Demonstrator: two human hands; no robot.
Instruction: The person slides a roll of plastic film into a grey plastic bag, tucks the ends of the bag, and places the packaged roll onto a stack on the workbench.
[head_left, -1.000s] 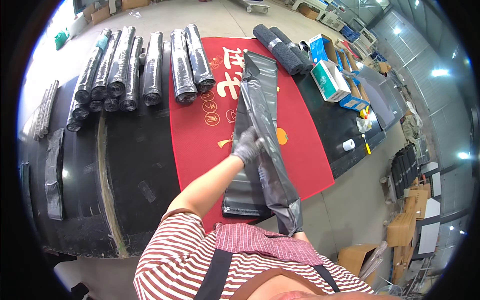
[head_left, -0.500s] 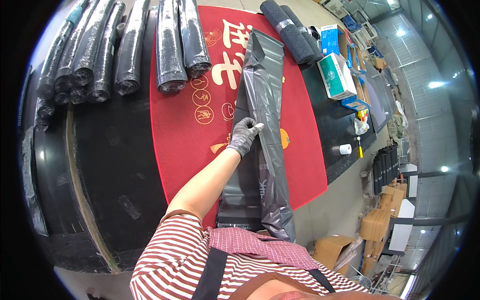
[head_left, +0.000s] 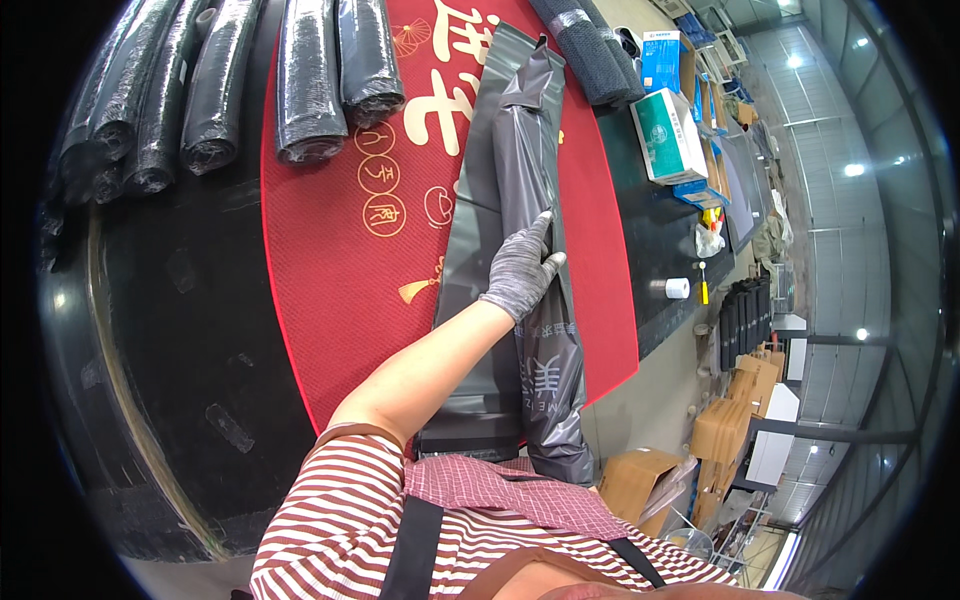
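Observation:
My left hand [head_left: 522,268], in a grey knitted glove, lies on a long grey plastic bag [head_left: 530,150]. Its index finger stretches forward along the bag's raised fold and the thumb stands apart from it; the other fingers are partly hidden. The bag runs from near my apron toward the far side, flat on its left and bunched into a long ridge on its right. Whether anything lies inside the bag I cannot tell. Beneath it spreads a red mat [head_left: 340,300] with printed white and gold decorations. My right hand is out of view.
Several film-wrapped dark rolls [head_left: 315,90] lie at the far left of the black table [head_left: 200,350]. Dark textured rolls [head_left: 590,50], a white and green box [head_left: 668,135], a white tape roll [head_left: 677,288] and a yellow-handled tool [head_left: 704,290] are at right. Cardboard boxes [head_left: 722,430] stand beyond.
My left hand has shifted right across the bag, from its inner edge onto the ridge. Its fingers have gone from a pinch to stretched. The bag's ridge now looks flatter and more folded over.

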